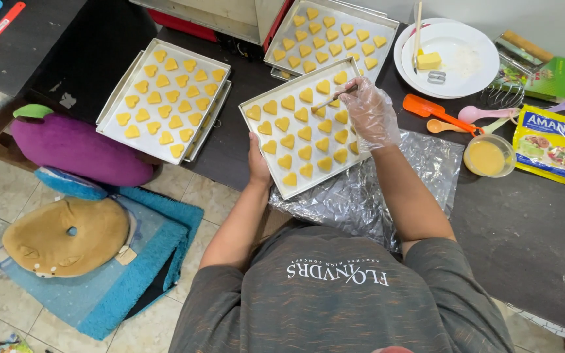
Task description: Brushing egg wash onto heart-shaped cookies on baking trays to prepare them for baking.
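Here, a thin brush [335, 98] is pinched by the gloved right hand [371, 114] over the heart-shaped cookies [305, 134] on the middle baking tray [256, 104], while the tray's near edge is gripped by the bare left hand [258, 163]

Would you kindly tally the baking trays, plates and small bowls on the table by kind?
Trays of heart-shaped cookies: 3
White plates: 1
Small bowls of yellow liquid: 1
Total: 5
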